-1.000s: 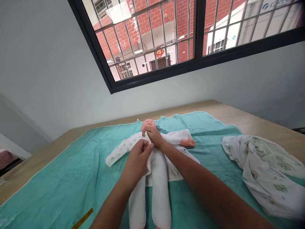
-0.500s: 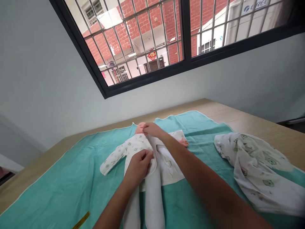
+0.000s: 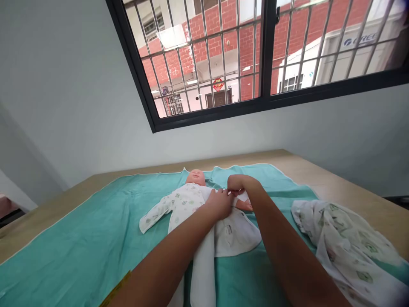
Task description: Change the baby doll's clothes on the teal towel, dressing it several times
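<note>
A baby doll lies on its back on a teal blanket, its head toward the window. It wears a white baby shirt with small green prints, the front flap open on the right side, and white trousers. My left hand reaches across the doll's chest, fingers closed on the shirt near its right-hand sleeve. Beside it, my right hand is bent downward, pinching the same sleeve above the doll's bare forearm. My fingers partly hide the cloth between them.
A crumpled white printed cloth lies at the right on the blanket. Near the lower left, a yellow strip shows beside my arm. The wooden tabletop meets a wall beneath a barred window.
Both hands have moved right: my right hand from beside the doll's head, my left from the shirt's front flap, to the sleeve. The flap now lies spread aside, and the camera view has shifted.
</note>
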Tool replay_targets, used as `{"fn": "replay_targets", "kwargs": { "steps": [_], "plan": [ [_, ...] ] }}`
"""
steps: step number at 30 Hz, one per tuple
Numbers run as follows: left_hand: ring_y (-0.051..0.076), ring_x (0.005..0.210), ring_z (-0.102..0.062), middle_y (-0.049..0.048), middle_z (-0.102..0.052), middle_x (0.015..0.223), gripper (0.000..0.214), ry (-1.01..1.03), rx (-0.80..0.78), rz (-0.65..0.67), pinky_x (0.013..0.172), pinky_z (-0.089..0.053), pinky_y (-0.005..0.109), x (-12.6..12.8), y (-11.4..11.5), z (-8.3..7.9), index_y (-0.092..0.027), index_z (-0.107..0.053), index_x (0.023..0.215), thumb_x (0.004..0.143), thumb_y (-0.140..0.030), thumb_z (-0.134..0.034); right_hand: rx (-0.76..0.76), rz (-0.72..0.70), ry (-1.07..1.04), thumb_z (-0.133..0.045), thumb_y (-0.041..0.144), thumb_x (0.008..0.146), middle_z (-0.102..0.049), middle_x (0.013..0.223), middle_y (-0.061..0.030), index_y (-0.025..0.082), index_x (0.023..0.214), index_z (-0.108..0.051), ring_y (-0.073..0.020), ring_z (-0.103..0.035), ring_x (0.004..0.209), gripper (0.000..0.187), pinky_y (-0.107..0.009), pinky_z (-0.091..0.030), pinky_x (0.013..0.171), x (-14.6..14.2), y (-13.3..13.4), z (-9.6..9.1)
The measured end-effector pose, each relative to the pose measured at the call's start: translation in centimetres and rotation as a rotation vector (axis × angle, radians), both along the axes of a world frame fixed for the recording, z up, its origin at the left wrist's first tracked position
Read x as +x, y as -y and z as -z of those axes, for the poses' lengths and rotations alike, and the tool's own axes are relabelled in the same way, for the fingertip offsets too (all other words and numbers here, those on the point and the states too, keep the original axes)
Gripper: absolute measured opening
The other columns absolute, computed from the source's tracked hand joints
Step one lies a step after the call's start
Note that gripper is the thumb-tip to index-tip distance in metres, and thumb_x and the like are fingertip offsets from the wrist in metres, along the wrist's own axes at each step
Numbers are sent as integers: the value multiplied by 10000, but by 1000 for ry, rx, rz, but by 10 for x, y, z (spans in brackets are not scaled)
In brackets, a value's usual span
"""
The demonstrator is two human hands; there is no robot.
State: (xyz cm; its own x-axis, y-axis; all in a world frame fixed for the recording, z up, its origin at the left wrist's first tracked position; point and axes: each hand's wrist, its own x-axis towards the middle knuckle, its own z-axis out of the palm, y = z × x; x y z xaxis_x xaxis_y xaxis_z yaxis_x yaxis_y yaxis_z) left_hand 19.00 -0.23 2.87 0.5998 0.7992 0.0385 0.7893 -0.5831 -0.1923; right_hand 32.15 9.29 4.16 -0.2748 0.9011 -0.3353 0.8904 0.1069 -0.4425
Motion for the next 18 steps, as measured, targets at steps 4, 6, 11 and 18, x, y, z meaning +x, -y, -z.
{"fn": "replay_targets", "kwargs": {
  "steps": [4, 6, 11, 18],
  "plan": [
    [290, 1031, -581, 117, -615, 1165, 512, -41, -4, 48, 848, -459, 456, 0, -12, -4, -200, -493, 1221, 741, -320, -625, -97, -15, -76, -571, 139, 729, -631, 607, -47, 114, 667, -633, -131, -591, 532, 91, -256, -492, 531, 2, 4, -1],
    [271, 992, -593, 95, -636, 1098, 396, -42, 16, 65, 782, -473, 391, -11, -13, -17, -209, -546, 1119, 732, -260, -611, -120, -30, -142, -551, 174, 770, -660, 685, -52, 125, 720, -636, -121, -609, 573, 110, -239, -507, 542, 7, 8, -7],
    [210, 867, -612, 58, -642, 972, 165, 53, 108, -26, 640, -432, 295, -52, -12, -58, -205, -563, 922, 758, -218, -544, -125, -41, -269, -600, 286, 797, -682, 770, -42, 145, 785, -609, -99, -634, 653, 141, -184, -503, 582, 4, 12, -14],
    [201, 846, -591, 53, -619, 958, 147, 45, 149, -100, 661, -426, 307, -77, -7, -65, -200, -536, 902, 762, -156, -524, -185, -32, -115, -796, 274, 569, -545, 494, -2, 140, 529, -527, -107, -520, 446, 303, -231, -442, 454, -31, 7, 22]
  ]
}}
